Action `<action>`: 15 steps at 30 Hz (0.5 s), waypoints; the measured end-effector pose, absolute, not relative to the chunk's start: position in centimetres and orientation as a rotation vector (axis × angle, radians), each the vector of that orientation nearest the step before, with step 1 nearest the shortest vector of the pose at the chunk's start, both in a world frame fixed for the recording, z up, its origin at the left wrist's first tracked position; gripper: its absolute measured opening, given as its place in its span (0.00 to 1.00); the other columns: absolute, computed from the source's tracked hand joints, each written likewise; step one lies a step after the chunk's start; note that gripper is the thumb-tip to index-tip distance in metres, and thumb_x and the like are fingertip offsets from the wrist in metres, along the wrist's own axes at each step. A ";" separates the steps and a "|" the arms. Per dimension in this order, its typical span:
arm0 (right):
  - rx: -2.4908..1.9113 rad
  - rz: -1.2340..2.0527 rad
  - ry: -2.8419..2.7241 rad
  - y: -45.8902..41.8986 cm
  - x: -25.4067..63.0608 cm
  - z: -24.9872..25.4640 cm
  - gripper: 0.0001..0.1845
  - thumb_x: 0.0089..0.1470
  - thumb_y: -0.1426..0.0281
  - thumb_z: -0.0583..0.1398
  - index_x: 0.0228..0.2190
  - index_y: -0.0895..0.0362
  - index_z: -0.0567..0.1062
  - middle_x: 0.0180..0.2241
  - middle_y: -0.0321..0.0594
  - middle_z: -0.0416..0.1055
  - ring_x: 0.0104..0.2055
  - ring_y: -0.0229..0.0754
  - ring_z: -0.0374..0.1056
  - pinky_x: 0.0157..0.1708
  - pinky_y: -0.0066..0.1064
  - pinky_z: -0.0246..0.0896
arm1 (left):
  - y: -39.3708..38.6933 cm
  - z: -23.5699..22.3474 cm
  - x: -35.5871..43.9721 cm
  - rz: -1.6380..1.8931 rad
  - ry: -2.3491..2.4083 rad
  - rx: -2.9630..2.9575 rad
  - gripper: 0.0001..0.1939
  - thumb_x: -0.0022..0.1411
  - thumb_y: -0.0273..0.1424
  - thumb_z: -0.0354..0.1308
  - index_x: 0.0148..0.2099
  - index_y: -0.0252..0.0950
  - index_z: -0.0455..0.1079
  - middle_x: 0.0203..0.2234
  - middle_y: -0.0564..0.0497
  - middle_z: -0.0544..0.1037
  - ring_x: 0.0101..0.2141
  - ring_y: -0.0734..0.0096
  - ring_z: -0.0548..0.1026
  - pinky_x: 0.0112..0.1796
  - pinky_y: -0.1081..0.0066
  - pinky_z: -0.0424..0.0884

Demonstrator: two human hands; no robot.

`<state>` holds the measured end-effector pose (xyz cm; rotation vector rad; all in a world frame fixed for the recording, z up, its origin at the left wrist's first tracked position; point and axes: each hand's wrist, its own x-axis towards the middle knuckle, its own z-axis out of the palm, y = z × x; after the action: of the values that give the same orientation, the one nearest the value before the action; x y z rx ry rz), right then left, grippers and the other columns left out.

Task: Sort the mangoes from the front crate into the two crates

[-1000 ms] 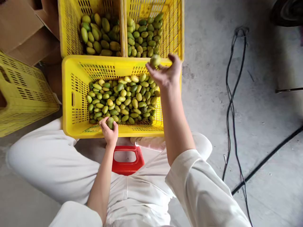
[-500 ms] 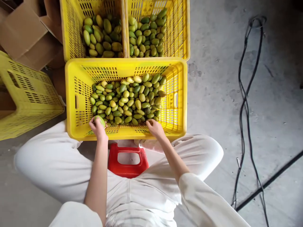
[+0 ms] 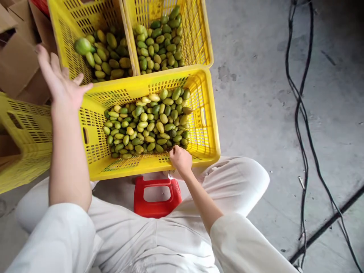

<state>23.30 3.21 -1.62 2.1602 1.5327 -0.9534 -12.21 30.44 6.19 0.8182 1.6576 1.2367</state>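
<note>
My left hand (image 3: 64, 81) is raised at the left with fingers spread and nothing in it. Just beyond its fingertips, a larger-looking green fruit (image 3: 82, 46) shows over the back left yellow crate (image 3: 64, 45); whether it is airborne or resting cannot be told. My right hand (image 3: 181, 159) is at the near wall of the front yellow crate (image 3: 148, 81), fingers curled; what they hold, if anything, is hidden. Many oval green and yellowish fruits (image 3: 150, 127) cover the front crate's floor.
A back right yellow crate (image 3: 197, 34) also holds green fruits. Another yellow crate (image 3: 31, 125) and cardboard boxes (image 3: 18, 64) are at the left. Between my legs is a red plastic stool (image 3: 157, 208). Black cables (image 3: 301, 106) run along the grey floor at right.
My left hand has let go of the green fruit and moved up and left, opening. The fruit is now over the back left crate. The view has turned slightly; my right hand stays near the front wall.
</note>
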 end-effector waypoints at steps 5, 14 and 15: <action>2.183 -0.935 1.542 3.0 23.2 -1.9 0.18 0.74 0.66 0.52 0.46 0.58 0.82 0.48 0.51 0.85 0.49 0.50 0.81 0.39 0.33 0.60 | 20.0 -3.5 -3.4 0.870 1.828 1.297 0.07 0.76 0.34 0.48 0.46 0.42 0.67 0.40 0.50 0.80 0.39 0.63 0.81 0.47 0.49 0.81; 2.227 -0.911 1.576 3.0 23.2 -2.3 0.16 0.73 0.68 0.54 0.43 0.58 0.82 0.43 0.49 0.85 0.42 0.47 0.80 0.35 0.32 0.58 | 9.4 -14.2 10.1 -0.101 1.434 1.713 0.16 0.55 0.21 0.69 0.47 0.34 0.76 0.52 0.36 0.82 0.53 0.45 0.82 0.60 0.51 0.72; 2.229 -0.915 1.579 3.0 23.2 -2.3 0.16 0.73 0.69 0.54 0.42 0.58 0.82 0.42 0.49 0.85 0.42 0.46 0.80 0.35 0.31 0.58 | 9.1 -14.5 10.3 -0.157 1.438 1.731 0.17 0.57 0.22 0.68 0.50 0.33 0.75 0.56 0.33 0.81 0.56 0.43 0.80 0.63 0.49 0.69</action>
<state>23.23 2.96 -2.27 2.2288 1.5789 -0.9154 10.28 9.15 -14.55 1.7314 1.4377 -0.1572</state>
